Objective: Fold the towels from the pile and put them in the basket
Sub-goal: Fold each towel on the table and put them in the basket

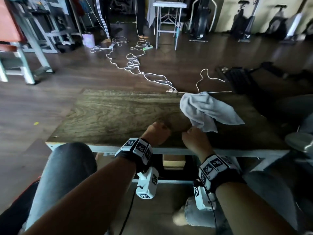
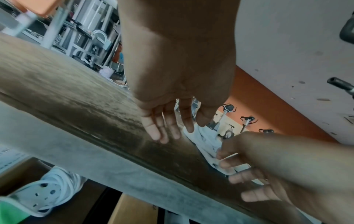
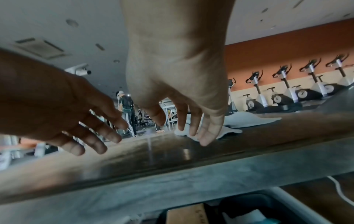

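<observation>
A crumpled pale grey towel [image 1: 208,109] lies on the right part of the wooden table [image 1: 118,112]. Its near corner points at the front edge. My left hand [image 1: 160,129] hovers over the table just left of that corner, fingers loosely extended and holding nothing. My right hand [image 1: 191,131] is at the corner itself, fingers relaxed, tips close to the cloth. In the left wrist view the left hand [image 2: 172,130] is above the tabletop with the towel [image 2: 205,141] beyond. From the right wrist, the right hand [image 3: 191,130] hangs before the towel [image 3: 249,119]. No basket is in view.
White cables [image 1: 135,65] trail over the floor beyond the table, and a plug [image 1: 171,90] sits at its far edge. A cardboard box [image 1: 173,161] is under the table between my knees. A grey rounded object [image 1: 299,141] is at the right edge.
</observation>
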`<state>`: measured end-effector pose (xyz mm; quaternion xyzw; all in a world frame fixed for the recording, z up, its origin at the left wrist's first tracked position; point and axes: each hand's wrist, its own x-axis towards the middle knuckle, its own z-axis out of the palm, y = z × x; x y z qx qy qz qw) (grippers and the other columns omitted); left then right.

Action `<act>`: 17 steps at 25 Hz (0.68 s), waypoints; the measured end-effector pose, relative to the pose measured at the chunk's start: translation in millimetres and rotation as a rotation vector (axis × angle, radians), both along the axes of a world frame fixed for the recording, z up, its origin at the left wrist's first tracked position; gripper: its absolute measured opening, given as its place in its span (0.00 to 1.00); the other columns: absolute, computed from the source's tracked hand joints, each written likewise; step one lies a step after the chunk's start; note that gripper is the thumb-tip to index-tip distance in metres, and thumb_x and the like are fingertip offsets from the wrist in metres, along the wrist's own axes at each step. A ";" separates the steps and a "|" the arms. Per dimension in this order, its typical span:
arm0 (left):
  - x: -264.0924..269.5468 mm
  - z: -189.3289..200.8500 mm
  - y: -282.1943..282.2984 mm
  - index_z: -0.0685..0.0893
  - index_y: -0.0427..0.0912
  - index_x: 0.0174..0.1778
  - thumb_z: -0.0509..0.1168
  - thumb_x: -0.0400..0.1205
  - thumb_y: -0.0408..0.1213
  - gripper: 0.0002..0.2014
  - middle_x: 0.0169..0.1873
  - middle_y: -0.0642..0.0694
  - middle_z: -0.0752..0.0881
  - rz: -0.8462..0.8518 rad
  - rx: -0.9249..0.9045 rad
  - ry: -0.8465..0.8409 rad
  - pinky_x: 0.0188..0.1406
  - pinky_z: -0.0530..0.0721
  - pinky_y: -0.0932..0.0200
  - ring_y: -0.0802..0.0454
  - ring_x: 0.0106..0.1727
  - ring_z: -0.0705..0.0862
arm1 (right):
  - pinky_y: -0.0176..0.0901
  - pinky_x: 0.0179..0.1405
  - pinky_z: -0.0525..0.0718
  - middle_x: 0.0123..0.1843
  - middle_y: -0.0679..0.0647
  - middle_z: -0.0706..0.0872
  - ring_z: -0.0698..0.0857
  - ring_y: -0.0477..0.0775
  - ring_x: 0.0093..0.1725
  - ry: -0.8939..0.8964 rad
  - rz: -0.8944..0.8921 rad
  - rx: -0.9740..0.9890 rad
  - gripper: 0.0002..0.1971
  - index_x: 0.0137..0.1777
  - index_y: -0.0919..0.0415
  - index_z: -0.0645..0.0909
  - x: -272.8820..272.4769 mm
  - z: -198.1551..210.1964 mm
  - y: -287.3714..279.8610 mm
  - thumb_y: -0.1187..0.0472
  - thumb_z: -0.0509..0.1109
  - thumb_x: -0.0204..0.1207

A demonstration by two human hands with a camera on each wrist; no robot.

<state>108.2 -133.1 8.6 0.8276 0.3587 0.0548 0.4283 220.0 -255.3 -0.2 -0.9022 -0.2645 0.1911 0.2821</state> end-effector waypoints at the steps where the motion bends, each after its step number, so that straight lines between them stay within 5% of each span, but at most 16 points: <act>1: 11.5 -5.3 -3.8 0.87 0.34 0.53 0.62 0.82 0.39 0.13 0.52 0.35 0.89 -0.022 0.009 0.007 0.48 0.82 0.53 0.37 0.55 0.87 | 0.57 0.63 0.81 0.68 0.63 0.79 0.78 0.69 0.69 -0.071 -0.024 -0.055 0.24 0.68 0.65 0.76 9.0 -6.3 -6.7 0.53 0.63 0.75; 4: 35.5 -18.6 -9.6 0.86 0.40 0.43 0.65 0.78 0.40 0.08 0.47 0.38 0.89 -0.036 0.027 0.029 0.40 0.78 0.60 0.41 0.51 0.87 | 0.59 0.61 0.78 0.74 0.60 0.72 0.70 0.69 0.73 -0.303 -0.085 -0.128 0.26 0.74 0.61 0.71 31.2 -18.4 -16.9 0.59 0.65 0.75; 10: 65.9 -36.7 -5.2 0.85 0.37 0.43 0.64 0.80 0.36 0.08 0.44 0.40 0.89 -0.089 0.129 -0.017 0.40 0.76 0.62 0.44 0.48 0.87 | 0.58 0.61 0.76 0.74 0.58 0.75 0.74 0.66 0.68 -0.420 -0.066 -0.255 0.24 0.71 0.57 0.73 61.5 -43.4 -14.4 0.62 0.69 0.73; 13: 68.5 -41.3 -0.4 0.86 0.41 0.51 0.67 0.76 0.32 0.09 0.46 0.46 0.90 -0.219 0.139 -0.040 0.45 0.80 0.64 0.48 0.48 0.87 | 0.59 0.61 0.77 0.75 0.57 0.74 0.76 0.64 0.67 -0.544 -0.010 -0.170 0.35 0.79 0.56 0.64 60.8 -45.7 -7.4 0.60 0.71 0.71; 15: 67.9 -45.2 -3.1 0.85 0.43 0.57 0.70 0.73 0.29 0.16 0.47 0.48 0.88 -0.278 0.101 -0.080 0.43 0.78 0.68 0.50 0.48 0.86 | 0.60 0.63 0.79 0.77 0.59 0.72 0.77 0.65 0.68 -0.497 0.062 -0.157 0.39 0.82 0.58 0.58 57.2 -50.0 -2.2 0.56 0.70 0.72; 17: 67.5 -50.7 -8.1 0.80 0.43 0.64 0.76 0.69 0.34 0.26 0.53 0.46 0.86 -0.253 0.090 -0.192 0.48 0.81 0.64 0.50 0.51 0.85 | 0.58 0.58 0.84 0.68 0.62 0.81 0.83 0.67 0.62 -0.296 0.013 0.043 0.28 0.75 0.61 0.66 50.8 -47.3 6.3 0.54 0.66 0.77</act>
